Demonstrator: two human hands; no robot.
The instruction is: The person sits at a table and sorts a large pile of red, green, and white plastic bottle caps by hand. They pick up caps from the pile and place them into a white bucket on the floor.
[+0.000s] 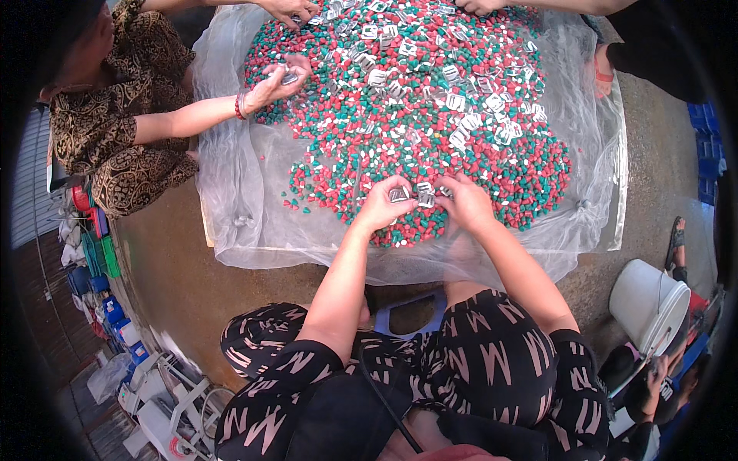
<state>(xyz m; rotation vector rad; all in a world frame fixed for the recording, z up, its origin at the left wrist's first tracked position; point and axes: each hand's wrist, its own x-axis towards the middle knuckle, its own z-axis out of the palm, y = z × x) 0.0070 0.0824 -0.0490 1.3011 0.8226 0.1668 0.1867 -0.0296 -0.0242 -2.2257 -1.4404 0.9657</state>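
Note:
A wide heap of small red, green and white pieces (461,223) lies before me, with many silver slotted buckles (377,77) scattered over it. At the heap's near edge, my left hand (378,206) is closed with a silver buckle (399,194) between thumb and fingers. Just to its right, my right hand (469,203) pinches another buckle (444,191), partly hidden by the fingers. Between my hands sits a further buckle (425,195); I cannot tell whether either hand's fingertips touch it.
Sheer white netting (307,250) covers the low table under the heap. On the left, a person in a patterned outfit holds buckles in one hand (280,83). Another person's hand (480,6) reaches in at the far right. A white bucket (642,300) stands right of me.

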